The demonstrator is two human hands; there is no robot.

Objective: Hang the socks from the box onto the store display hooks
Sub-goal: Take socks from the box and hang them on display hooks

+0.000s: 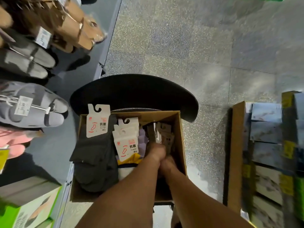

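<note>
1. Carded socks [125, 145] lay in the cardboard box [180, 137] on a black stool [131, 91].
2. Left hand [156, 151] and right hand [167, 163] dug among them; either grip: cannot tell.
3. Picking stage; next, probably lift one pair toward the rack's slippers [32, 111].

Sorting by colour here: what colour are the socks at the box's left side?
Dark grey socks, with a white hang card; clearest in the head view.

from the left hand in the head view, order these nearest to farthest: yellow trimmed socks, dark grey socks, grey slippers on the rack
1. yellow trimmed socks, just left of the left hand in the box
2. dark grey socks, along the box's left side
3. grey slippers, outside the box on the far-left rack
</note>
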